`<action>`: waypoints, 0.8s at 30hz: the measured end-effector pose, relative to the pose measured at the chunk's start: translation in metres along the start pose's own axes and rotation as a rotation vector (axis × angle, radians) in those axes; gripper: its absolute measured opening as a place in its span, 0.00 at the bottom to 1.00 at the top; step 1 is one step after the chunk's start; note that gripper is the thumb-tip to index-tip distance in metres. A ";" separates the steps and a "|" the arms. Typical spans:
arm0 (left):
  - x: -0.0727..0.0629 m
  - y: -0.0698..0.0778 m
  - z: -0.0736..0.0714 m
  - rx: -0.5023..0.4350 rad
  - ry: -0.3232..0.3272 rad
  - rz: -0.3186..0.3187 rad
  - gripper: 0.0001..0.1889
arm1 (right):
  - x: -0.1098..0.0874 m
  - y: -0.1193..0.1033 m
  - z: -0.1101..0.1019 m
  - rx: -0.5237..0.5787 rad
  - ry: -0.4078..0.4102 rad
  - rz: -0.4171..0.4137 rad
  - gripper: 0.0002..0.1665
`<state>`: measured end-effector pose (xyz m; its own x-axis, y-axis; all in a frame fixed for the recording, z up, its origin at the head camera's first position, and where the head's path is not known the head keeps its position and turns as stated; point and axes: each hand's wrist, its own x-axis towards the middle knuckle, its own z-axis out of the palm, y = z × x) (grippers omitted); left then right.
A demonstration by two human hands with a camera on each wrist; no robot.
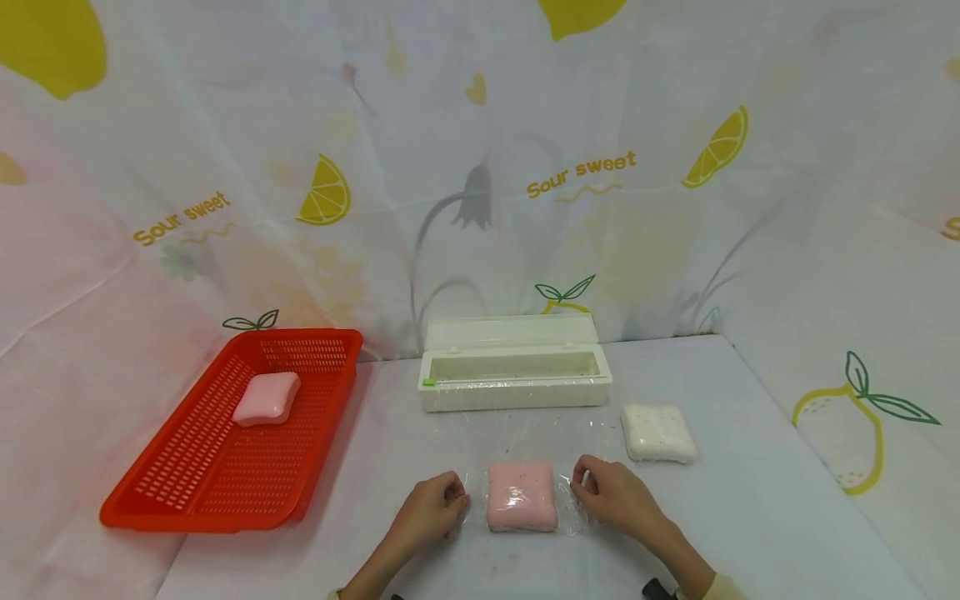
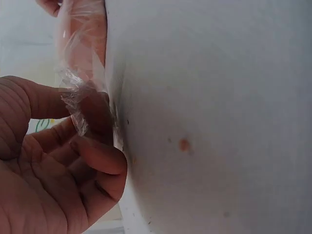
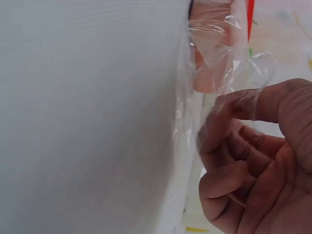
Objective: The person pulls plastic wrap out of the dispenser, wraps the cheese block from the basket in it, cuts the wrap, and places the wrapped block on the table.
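A pink pillow-shaped block [image 1: 521,497] lies on the table between my two hands, with clear plastic film [image 1: 573,518] over it. My left hand [image 1: 433,510] pinches the film at the block's left side; in the left wrist view the gathered film [image 2: 73,105] runs between thumb and fingers. On the other side my right hand [image 1: 617,497] pinches the film's right edge. Crinkled film [image 3: 212,34] stretches from those fingertips to the block in the right wrist view. More film lies spread on the table behind the block.
Behind the block stands a white film dispenser box [image 1: 517,396], lid up, with a green slider. A white speckled block [image 1: 658,433] sits to the right. At left, a red plastic basket [image 1: 315,467] holds another pink block [image 1: 267,398]. Printed cloth hangs behind the table.
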<state>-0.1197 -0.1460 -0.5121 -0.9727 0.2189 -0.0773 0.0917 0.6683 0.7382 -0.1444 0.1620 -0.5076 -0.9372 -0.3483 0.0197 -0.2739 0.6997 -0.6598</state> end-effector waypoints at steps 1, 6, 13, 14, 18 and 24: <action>0.000 0.001 0.000 0.032 0.008 0.015 0.06 | 0.000 -0.001 -0.001 -0.012 0.002 -0.006 0.06; -0.004 0.008 -0.001 0.212 0.087 0.053 0.04 | -0.002 -0.009 -0.009 -0.067 0.070 -0.039 0.09; -0.018 0.040 -0.006 0.385 0.251 0.081 0.08 | -0.016 -0.034 -0.019 -0.177 0.279 -0.145 0.17; -0.020 0.045 -0.007 0.377 0.254 0.094 0.08 | -0.018 -0.038 -0.019 -0.179 0.293 -0.164 0.17; -0.029 0.059 -0.007 0.291 0.214 0.138 0.08 | -0.026 -0.051 -0.016 -0.131 0.245 -0.187 0.15; -0.034 0.061 0.001 0.177 0.082 0.112 0.13 | -0.030 -0.053 -0.001 -0.117 0.095 -0.141 0.20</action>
<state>-0.0809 -0.1126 -0.4651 -0.9678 0.2449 0.0582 0.2288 0.7590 0.6095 -0.1022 0.1360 -0.4724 -0.9023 -0.3917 0.1801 -0.4221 0.7176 -0.5540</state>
